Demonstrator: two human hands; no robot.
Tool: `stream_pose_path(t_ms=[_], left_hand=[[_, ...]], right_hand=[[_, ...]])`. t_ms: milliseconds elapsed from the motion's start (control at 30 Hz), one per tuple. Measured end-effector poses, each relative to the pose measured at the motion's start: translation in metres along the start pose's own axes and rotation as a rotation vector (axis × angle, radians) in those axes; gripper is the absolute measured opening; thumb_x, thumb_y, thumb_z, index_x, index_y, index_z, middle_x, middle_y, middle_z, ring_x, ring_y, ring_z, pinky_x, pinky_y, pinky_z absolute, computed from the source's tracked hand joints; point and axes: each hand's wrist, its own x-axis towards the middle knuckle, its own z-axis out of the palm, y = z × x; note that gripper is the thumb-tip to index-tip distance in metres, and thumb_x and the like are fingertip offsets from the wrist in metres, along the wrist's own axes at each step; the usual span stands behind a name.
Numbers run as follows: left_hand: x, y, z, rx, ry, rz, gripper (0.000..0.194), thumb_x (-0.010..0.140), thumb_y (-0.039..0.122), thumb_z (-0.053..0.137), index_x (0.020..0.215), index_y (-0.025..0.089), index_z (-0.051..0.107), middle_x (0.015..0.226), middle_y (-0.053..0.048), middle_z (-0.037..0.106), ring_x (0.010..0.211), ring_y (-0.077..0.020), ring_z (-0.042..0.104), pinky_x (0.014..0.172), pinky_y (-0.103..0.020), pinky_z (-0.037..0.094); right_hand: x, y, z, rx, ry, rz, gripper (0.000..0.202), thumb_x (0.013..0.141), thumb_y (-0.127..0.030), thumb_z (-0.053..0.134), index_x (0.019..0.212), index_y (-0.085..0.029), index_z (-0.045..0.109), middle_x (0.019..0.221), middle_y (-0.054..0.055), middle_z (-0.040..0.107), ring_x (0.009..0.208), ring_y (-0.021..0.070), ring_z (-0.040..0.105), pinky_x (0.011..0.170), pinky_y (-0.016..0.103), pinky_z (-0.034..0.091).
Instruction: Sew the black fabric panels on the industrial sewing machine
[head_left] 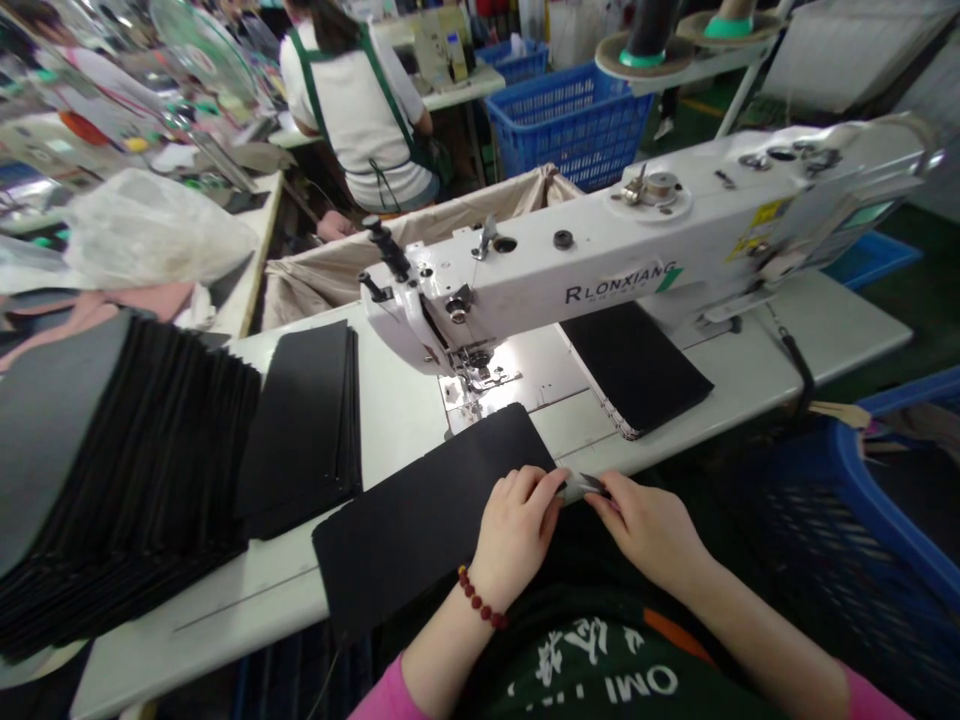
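Observation:
A flat black panel [435, 510] lies at the table's front edge, its far corner near the sewing machine's needle area [472, 385]. My left hand [517, 520], with a red bead bracelet at the wrist, is closed over the panel's right end, thumb and forefinger pinched together. My right hand [649, 525] is closed just right of it, off the table's edge. Between the two sets of fingertips shows a small whitish piece [576, 486] with dark ends. Its kind is too blurred to name. Both hands pinch at it.
Stacked black panels [172, 430] and a smaller pile [300, 420] stand left. More black pieces [637, 365] lie under the machine arm [555, 270]. Blue baskets stand at the right [847, 480] and behind [570, 125]. A person [360, 110] sits beyond a cloth-lined bin [315, 280].

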Motion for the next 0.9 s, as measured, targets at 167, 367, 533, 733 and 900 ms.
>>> stream_pose_path(t_ms=[167, 367, 533, 733, 900], left_hand=[[0.001, -0.001, 0.002, -0.092, 0.012, -0.061, 0.014, 0.097, 0.021, 0.049, 0.098, 0.024, 0.063, 0.095, -0.003, 0.061, 0.087, -0.0192, 0.056, 0.077, -0.035, 0.046], [0.000, -0.002, -0.008, -0.284, 0.033, -0.168, 0.007, 0.096, 0.022, 0.051, 0.094, 0.021, 0.058, 0.095, -0.003, 0.059, 0.083, -0.0171, 0.056, 0.076, -0.032, 0.047], [0.001, 0.000, -0.006, -0.308, 0.025, -0.168, 0.010, 0.097, 0.021, 0.049, 0.091, 0.020, 0.057, 0.093, -0.003, 0.060, 0.085, -0.0173, 0.056, 0.078, -0.032, 0.047], [-0.013, -0.004, -0.031, -0.360, -0.045, -0.021, 0.011, 0.098, 0.022, 0.048, 0.091, 0.020, 0.056, 0.092, -0.003, 0.061, 0.088, -0.0164, 0.057, 0.082, -0.031, 0.048], [-0.074, -0.043, -0.075, -0.065, -0.162, 0.114, 0.033, 0.084, 0.039, 0.070, 0.110, 0.021, 0.060, 0.111, -0.008, 0.063, 0.107, -0.0257, 0.057, 0.093, -0.042, 0.048]], right_hand=[[-0.002, -0.001, -0.003, 0.015, -0.010, -0.015, 0.025, 0.100, -0.039, 0.038, 0.090, -0.021, 0.051, 0.076, 0.001, 0.065, 0.058, 0.0152, 0.059, 0.051, 0.027, 0.027], [0.001, -0.014, 0.000, -0.017, 0.006, -0.072, 0.023, 0.099, -0.038, 0.040, 0.089, -0.021, 0.052, 0.075, 0.000, 0.064, 0.058, 0.0156, 0.058, 0.052, 0.029, 0.025], [0.007, -0.020, 0.007, -0.140, 0.049, -0.099, 0.026, 0.099, -0.038, 0.039, 0.087, -0.021, 0.055, 0.071, 0.001, 0.064, 0.056, 0.0161, 0.055, 0.051, 0.030, 0.021], [0.011, -0.011, 0.002, -0.125, 0.069, -0.087, 0.031, 0.101, -0.037, 0.035, 0.085, -0.020, 0.055, 0.069, 0.001, 0.064, 0.055, 0.0149, 0.057, 0.051, 0.029, 0.026], [0.020, -0.007, -0.005, 0.013, 0.116, -0.177, 0.037, 0.093, -0.052, 0.050, 0.111, -0.020, 0.057, 0.104, 0.007, 0.068, 0.086, 0.0205, 0.066, 0.065, 0.028, 0.046]])
